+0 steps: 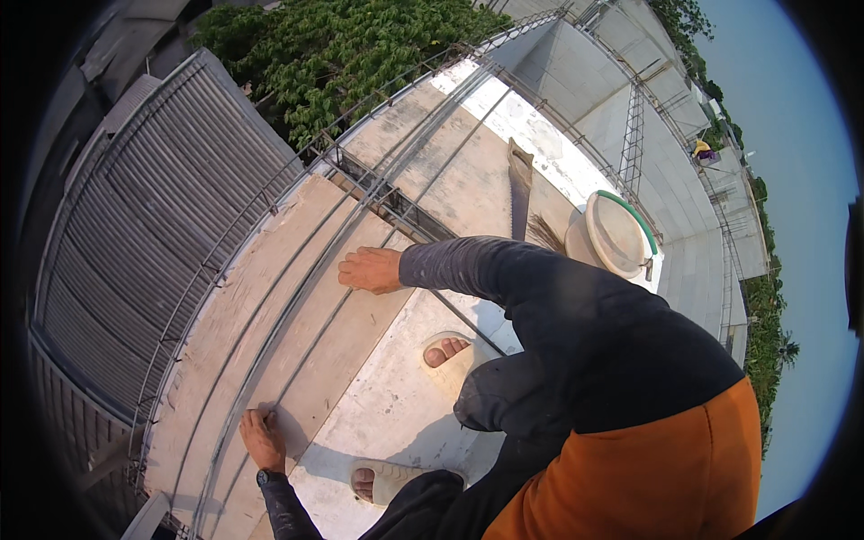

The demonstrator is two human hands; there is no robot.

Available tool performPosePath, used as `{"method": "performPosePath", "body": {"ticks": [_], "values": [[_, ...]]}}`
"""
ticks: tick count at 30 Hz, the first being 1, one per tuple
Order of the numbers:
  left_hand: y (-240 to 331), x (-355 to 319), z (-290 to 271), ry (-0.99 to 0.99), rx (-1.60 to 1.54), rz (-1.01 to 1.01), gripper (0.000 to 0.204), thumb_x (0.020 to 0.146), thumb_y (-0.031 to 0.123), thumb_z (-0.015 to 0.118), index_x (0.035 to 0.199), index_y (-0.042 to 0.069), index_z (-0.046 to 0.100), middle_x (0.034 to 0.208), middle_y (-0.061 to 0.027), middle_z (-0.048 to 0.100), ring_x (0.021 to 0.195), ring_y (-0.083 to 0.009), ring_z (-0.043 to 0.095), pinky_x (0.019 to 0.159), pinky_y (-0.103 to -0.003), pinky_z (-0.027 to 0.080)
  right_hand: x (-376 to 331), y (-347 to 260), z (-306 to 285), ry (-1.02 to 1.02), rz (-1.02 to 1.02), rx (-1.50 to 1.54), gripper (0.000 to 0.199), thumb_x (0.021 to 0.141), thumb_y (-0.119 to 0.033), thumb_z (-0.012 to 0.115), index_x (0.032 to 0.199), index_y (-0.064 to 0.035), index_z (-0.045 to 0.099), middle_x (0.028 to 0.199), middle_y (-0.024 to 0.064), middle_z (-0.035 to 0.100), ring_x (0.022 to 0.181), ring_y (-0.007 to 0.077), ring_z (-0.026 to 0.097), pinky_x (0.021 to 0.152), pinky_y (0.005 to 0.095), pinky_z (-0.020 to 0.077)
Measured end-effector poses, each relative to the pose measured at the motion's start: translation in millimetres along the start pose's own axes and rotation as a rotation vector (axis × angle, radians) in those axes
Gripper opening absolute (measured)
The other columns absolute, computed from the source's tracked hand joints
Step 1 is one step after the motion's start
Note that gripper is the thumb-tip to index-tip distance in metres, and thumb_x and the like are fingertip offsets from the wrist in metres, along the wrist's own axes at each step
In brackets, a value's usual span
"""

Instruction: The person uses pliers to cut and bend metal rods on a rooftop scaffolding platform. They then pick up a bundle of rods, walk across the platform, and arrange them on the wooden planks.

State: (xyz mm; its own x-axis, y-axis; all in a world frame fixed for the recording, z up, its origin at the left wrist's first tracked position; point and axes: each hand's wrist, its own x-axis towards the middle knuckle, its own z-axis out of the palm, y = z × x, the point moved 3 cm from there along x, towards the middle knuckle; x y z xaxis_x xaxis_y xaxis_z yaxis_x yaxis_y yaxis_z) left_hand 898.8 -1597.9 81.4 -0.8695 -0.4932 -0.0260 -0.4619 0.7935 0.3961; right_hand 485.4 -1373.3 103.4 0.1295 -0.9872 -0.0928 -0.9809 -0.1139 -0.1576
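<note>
Several long, thin steel rods (pixel 310 342) lie over the brown plywood boards (pixel 360 337). My left hand (pixel 262 438), with a dark watch on the wrist, is closed around one rod low on the left. Farther up the same rod, my right hand (pixel 371 270) is closed over it, back of the hand upward; the palm is hidden. Between the two hands the rod shows against the plywood. Beyond my right hand, the rods cross a gap between boards where a steel rebar cage (pixel 396 209) shows.
A handsaw (pixel 518 189) lies on the far board, by a bundle of thin bristles (pixel 544 232) and a pale tub with a green rim (pixel 616 234). Rebar cages line the edge (pixel 216 270) above a corrugated roof (pixel 171 243). My sandalled feet (pixel 450 355) stand on a white surface.
</note>
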Motion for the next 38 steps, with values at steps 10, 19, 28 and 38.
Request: {"method": "performPosePath", "body": {"ticks": [10, 19, 28, 38], "values": [[30.8, 8.9, -8.1, 0.022, -0.069, -0.032, 0.015, 0.091, 0.015, 0.069, 0.096, 0.004, 0.06, 0.099, -0.0142, 0.059, 0.099, -0.0373, 0.056, 0.089, -0.046, 0.044, -10.0, 15.0, -8.5, -0.042, 0.012, 0.132, 0.017, 0.093, -0.018, 0.065, 0.105, -0.0076, 0.059, 0.104, 0.0101, 0.057, 0.1, 0.0299, 0.06, 0.086, 0.0448, 0.0498], [-5.1, 15.5, -80.3, 0.379, 0.105, -0.2, 0.023, 0.09, 0.016, 0.072, 0.11, 0.01, 0.066, 0.107, -0.0095, 0.063, 0.104, -0.0316, 0.058, 0.087, -0.042, 0.047, 69.1, 55.8, -48.6, 0.267, 0.258, 0.151, 0.022, 0.097, -0.026, 0.065, 0.107, -0.0065, 0.066, 0.105, 0.014, 0.061, 0.102, 0.0356, 0.061, 0.088, 0.0466, 0.0485], [-38.8, -13.3, -40.9, 0.265, 0.085, -0.414, 0.035, 0.097, 0.034, 0.064, 0.126, 0.014, 0.065, 0.123, -0.0076, 0.064, 0.119, -0.0286, 0.058, 0.11, -0.048, 0.036, 107.5, 49.9, -37.6, 0.039, 0.252, 0.161, 0.015, 0.094, -0.018, 0.067, 0.1, -0.0048, 0.063, 0.102, 0.0173, 0.059, 0.098, 0.0414, 0.061, 0.085, 0.0497, 0.0476], [-65.5, 11.6, -43.6, 0.349, -0.05, -0.589, 0.062, 0.099, 0.044, 0.061, 0.15, 0.011, 0.048, 0.154, -0.0189, 0.048, 0.14, -0.0372, 0.046, 0.118, -0.048, 0.032, 112.9, 50.5, -28.0, 0.081, 0.249, 0.076, 0.012, 0.096, -0.012, 0.065, 0.098, -0.0044, 0.057, 0.099, 0.0168, 0.056, 0.101, 0.0366, 0.058, 0.087, 0.0486, 0.0448]]}}
